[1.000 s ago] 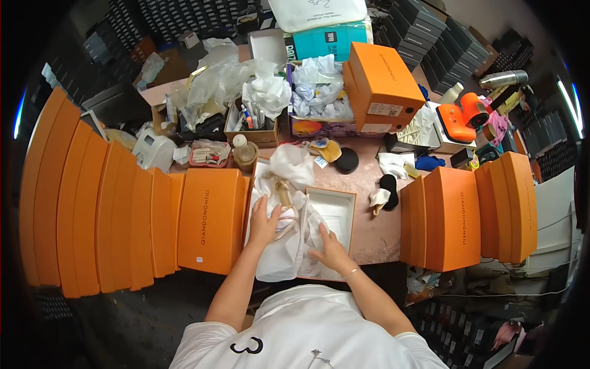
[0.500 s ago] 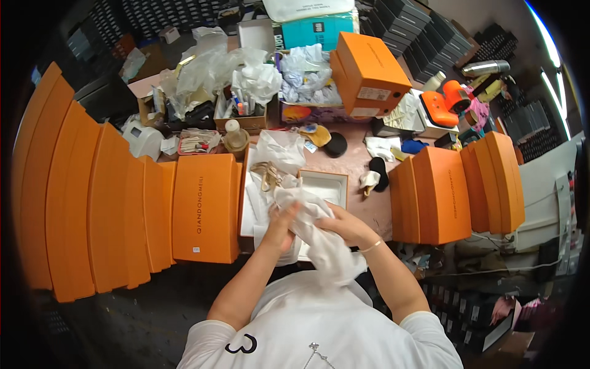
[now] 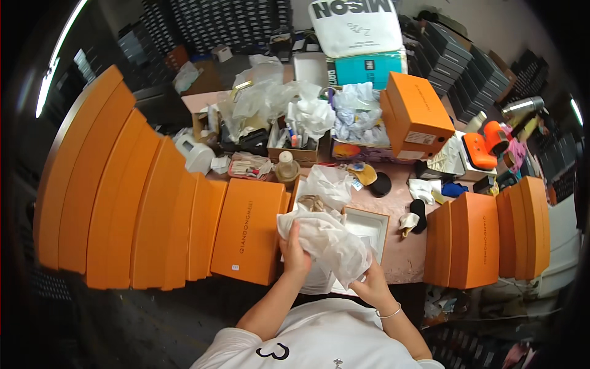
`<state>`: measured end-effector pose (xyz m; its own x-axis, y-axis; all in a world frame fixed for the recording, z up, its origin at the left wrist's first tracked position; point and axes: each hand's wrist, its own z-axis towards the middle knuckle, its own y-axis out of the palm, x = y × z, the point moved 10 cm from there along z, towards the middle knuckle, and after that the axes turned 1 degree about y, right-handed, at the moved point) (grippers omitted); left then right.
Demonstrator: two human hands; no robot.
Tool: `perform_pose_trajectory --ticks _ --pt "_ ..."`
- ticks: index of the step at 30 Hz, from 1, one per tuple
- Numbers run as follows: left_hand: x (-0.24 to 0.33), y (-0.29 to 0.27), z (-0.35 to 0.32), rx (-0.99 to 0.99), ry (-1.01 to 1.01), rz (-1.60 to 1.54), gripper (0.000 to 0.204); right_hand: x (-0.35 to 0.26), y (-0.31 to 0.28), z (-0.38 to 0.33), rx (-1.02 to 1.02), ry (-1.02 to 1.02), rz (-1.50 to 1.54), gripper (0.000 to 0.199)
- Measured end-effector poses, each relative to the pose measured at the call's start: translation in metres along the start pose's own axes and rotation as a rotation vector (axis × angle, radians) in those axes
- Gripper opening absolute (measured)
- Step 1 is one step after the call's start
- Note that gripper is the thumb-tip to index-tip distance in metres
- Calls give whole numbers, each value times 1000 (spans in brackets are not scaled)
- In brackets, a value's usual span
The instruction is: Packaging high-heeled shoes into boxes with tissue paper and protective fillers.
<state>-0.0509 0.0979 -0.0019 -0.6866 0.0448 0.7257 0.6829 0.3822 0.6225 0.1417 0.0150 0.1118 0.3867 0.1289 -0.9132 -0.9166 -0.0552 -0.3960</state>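
Between my hands is a bundle of thin white wrapping paper (image 3: 332,241); whatever it may wrap is hidden. My left hand (image 3: 295,253) grips its left end, thumb on top. At the lower right end, my right hand (image 3: 371,285) pinches the paper. Beneath the bundle lies an open white-lined box (image 3: 382,230) with an orange edge, partly covered by it. Just beyond my left hand, a beige strappy item (image 3: 314,202), perhaps a sandal, shows among crumpled white paper (image 3: 329,184).
Stacked orange boxes stand at left (image 3: 246,227) and right (image 3: 470,240). Behind are a clear bottle (image 3: 286,167), a pink tray of small tools (image 3: 250,166), a bin of crumpled paper (image 3: 357,117) and an orange device (image 3: 482,147). Black pads and cloths lie right of the open box.
The bundle, loose and trailing toward me before, is now broader and fuller. My right hand has moved to its lower end, my left stays at the other. The whole view has shifted.
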Motion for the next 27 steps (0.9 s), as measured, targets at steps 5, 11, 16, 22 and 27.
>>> perform_pose_trajectory --ticks 5,11,16,22,27 --pt "18 15 -47 -360 -276 -198 54 50 -1 -30 132 338 603 47" --pt "-32 22 -64 -230 -465 68 35 78 11 -39 225 533 1370 45" --pt "14 23 9 -275 -64 130 13 82 -75 -29 348 374 1088 39" --pt "93 154 15 -647 363 263 48 99 -159 -70 536 358 655 41" --pt "-58 130 -26 -1090 131 1100 47 92 -147 -74 566 245 1068 50"
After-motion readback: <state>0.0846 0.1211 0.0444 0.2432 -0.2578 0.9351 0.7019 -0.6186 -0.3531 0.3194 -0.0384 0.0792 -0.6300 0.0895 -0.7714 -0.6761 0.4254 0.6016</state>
